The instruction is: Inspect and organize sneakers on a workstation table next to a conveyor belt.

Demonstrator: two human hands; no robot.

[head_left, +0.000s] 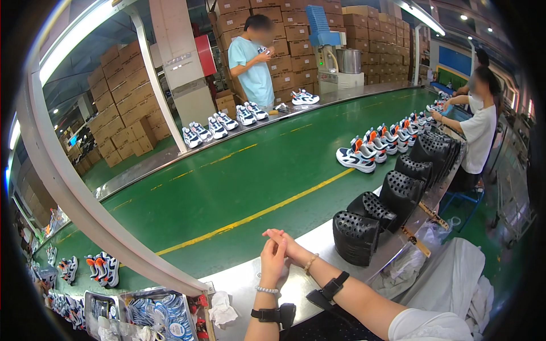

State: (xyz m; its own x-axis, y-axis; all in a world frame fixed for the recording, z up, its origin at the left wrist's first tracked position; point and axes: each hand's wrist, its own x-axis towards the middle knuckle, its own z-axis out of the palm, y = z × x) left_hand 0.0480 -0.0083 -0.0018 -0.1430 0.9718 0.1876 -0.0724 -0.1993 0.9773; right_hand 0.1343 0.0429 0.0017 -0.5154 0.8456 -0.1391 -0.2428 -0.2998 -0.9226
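Note:
My left hand (273,259) and my right hand (291,246) are pressed against each other above the metal ledge beside the green conveyor belt (227,187). The fingers of both look closed together, and no object shows in either. Part of each palm is hidden by the other hand. Each wrist wears a bead bracelet and a black strap. Right of my hands, a black moulded form with round holes (356,238) stands on the ledge, apart from them. White sneakers with navy and orange parts (356,156) line the belt beyond it.
More black forms (401,190) run along the right ledge. At lower left are trays of blue-and-white pieces (161,316) and a crumpled white paper (222,308). A white post (114,227) curves up on the left. Co-workers stand across the belt (250,71) and at right (475,128).

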